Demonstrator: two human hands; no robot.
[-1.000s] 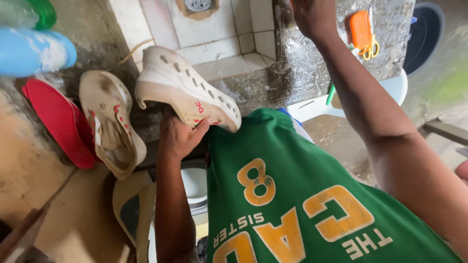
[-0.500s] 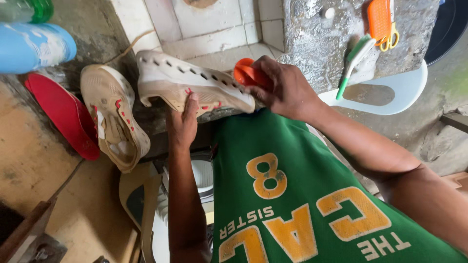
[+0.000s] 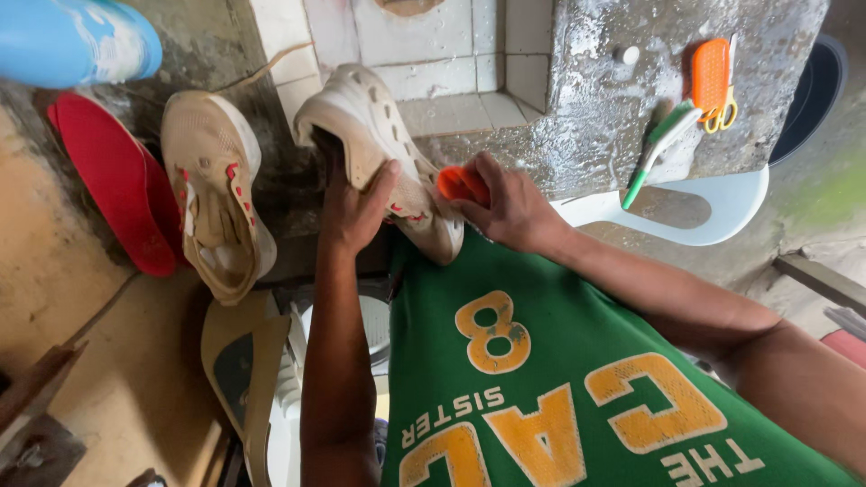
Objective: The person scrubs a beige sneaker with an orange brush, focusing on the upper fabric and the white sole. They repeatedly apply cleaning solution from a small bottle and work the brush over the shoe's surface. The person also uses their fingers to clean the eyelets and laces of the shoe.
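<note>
My left hand (image 3: 354, 209) grips a dirty white shoe (image 3: 374, 144) by its side, holding it sole-outward against my green jersey. Wrapped in my right hand (image 3: 507, 209) is an orange scrub brush (image 3: 458, 183), pressed against the shoe's toe end. A second beige shoe (image 3: 215, 194) with red eyelets lies to the left, leaning on the wet wall.
A red insole (image 3: 117, 185) lies at far left under a blue bottle (image 3: 77, 41). On the wet concrete ledge (image 3: 586, 117) rest another orange brush (image 3: 709, 77), scissors and a green-handled toothbrush (image 3: 658, 149). A white plastic chair (image 3: 713, 212) stands beyond; a tan insole (image 3: 239, 361) lies below.
My right hand came down from the ledge holding the orange brush and now presses it on the shoe's toe. The shoe has turned more upright in my left hand.
</note>
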